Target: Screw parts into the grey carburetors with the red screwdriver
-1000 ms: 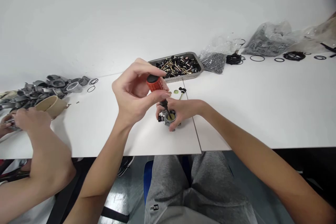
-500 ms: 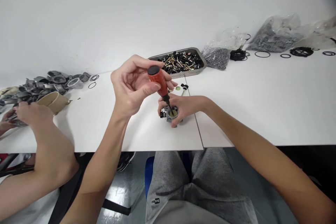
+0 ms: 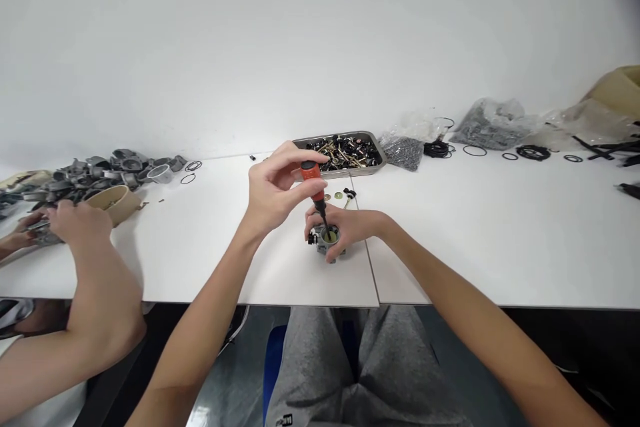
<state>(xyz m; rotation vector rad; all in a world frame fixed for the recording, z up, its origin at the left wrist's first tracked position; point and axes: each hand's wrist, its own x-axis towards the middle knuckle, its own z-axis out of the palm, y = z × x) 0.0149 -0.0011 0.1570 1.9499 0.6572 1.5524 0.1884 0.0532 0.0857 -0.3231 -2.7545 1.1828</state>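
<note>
My left hand (image 3: 280, 190) grips the red handle of a screwdriver (image 3: 312, 181) between thumb and fingers. The screwdriver tilts, its tip down inside the round bore of a small grey metal housing (image 3: 323, 250), where a yellowish disc shows. Around the housing's far and right sides my right hand (image 3: 345, 223) is wrapped, pressing it to the white table. A black knob (image 3: 313, 239) sticks out from the housing's left side. Just beyond my hands lie a greenish disc (image 3: 339, 195) and a black-headed part with a brass-coloured stem (image 3: 349, 195).
A metal tray (image 3: 377, 165) of black and brass parts stands at the back. Right of it are plastic bags (image 3: 403, 150) and black rings (image 3: 533, 152). At left, a co-worker's hand (image 3: 80, 221) works beside grey castings (image 3: 75, 177) and a beige bowl (image 3: 117, 207).
The view has tilted up a little. My left hand has moved closer to the housing, and its fingers are closed more tightly on the screwdriver handle. My right hand keeps its hold.
</note>
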